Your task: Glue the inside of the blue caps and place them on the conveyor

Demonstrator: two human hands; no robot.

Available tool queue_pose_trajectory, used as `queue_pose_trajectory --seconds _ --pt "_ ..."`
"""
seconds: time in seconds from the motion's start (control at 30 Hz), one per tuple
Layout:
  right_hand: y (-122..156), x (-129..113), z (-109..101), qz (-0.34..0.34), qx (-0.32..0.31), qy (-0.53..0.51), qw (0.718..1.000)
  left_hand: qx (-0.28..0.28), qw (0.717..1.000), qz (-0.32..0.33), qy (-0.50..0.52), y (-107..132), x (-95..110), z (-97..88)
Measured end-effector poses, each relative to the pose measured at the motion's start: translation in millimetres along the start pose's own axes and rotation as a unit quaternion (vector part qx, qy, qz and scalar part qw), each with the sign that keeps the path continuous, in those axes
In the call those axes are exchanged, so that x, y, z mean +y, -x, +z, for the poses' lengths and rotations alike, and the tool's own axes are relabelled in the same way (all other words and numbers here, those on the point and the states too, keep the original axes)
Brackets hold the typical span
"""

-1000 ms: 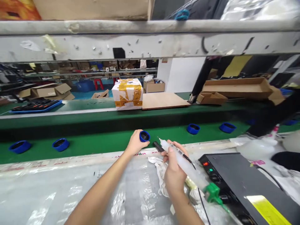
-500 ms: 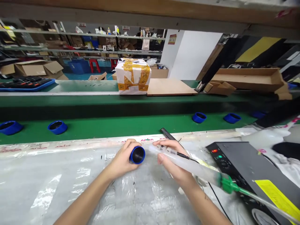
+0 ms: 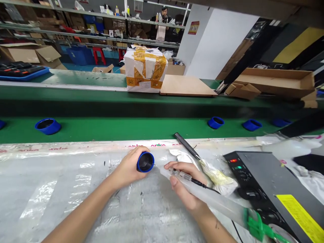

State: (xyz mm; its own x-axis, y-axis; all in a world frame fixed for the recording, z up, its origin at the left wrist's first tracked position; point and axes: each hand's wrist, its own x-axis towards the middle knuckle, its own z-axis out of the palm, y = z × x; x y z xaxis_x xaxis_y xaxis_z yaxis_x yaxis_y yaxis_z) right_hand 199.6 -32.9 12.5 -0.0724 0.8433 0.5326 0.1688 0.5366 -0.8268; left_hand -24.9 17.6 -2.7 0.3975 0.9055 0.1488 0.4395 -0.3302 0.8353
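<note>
**Head-Worn Lens Peers Forward and Down**

A single view looks from the wearer's head, facing forward and down across the bench [image 3: 152,216]. The left hand [image 3: 129,167] and right hand [image 3: 189,198] lie close, near mid-frame, with both forearms [image 3: 88,206] extending from the bottom edge. Beyond, the wide sightline crosses a green belt [image 3: 131,130] and reaches shelves [image 3: 144,21] far off.

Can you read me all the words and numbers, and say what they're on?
None reads clearly enough to quote.
Orange tape on white box: characters, too blurred.
Bench-edge strip: red lettering, too blurred.
Grey machine: red display, yellow label, unreadable.
Pillar sign: too small.
Blue cup and syringe: no readable text.
</note>
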Motion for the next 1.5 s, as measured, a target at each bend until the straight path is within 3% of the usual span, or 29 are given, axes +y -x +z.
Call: queue_pose_trajectory --seconds 0.33,0.73,1.5 --pt "-3.5 -5.1 0.4 -0.013 0.015 0.03 0.999 -0.006 1.0 0.002 -0.014 -1.0 5.3 -2.2" --pt "-5.8 -10.8 -0.5 -0.046 -0.016 0.059 0.997 -0.006 1.0 0.003 -0.028 0.3 2.2 -1.2" --pt "-7.6 -19.9 3.8 -0.072 -0.031 0.032 0.996 -0.004 1.0 0.001 -0.026 -0.6 5.8 -1.7"
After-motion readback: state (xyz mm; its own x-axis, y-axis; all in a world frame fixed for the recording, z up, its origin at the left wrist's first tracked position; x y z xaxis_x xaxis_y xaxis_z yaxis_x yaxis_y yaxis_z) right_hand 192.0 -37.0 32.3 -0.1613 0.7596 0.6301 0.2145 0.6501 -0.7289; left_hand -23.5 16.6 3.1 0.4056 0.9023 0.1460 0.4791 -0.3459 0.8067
